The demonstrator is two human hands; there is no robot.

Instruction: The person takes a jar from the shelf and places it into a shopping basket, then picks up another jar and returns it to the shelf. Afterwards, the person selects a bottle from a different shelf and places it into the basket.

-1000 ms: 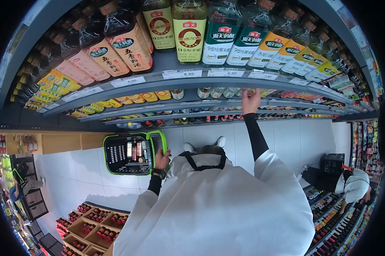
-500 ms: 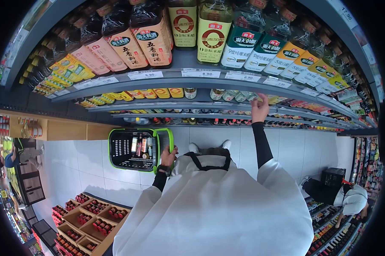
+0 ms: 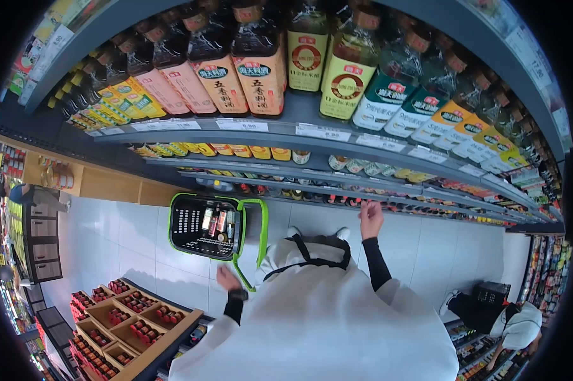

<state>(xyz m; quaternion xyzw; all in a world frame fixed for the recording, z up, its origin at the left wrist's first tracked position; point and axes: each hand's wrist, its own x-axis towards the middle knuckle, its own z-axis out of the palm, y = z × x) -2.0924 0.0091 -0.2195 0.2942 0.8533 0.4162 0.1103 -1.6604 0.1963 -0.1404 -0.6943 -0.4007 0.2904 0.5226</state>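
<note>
A black shopping basket [image 3: 177,222] with a green rim stands on the floor at left of centre, several packaged goods and jars [image 3: 220,223] inside. Its green handle [image 3: 263,233] leans toward my body. My left hand [image 3: 228,278] is just beside the handle's lower end, apart from it; motion smears its fingers. In front of the lower shelves, my right hand [image 3: 371,220] is raised with fingers loosely bent and apart, nothing visible in it. Sauce and vinegar bottles [image 3: 343,82] line the upper shelf ahead, above several small jars [image 3: 355,166] on the tier below.
Price tags run along the shelf edge [image 3: 274,130]. A wooden display rack [image 3: 118,320] of red-topped jars stands behind at left. At lower right, another person [image 3: 518,324] bends by a shelf near a dark crate [image 3: 491,292]. One more person [image 3: 29,193] is far left.
My left hand has come off the basket handle and moved down. My right hand has drawn back from the small jars toward my body. The view has shifted slightly.
</note>
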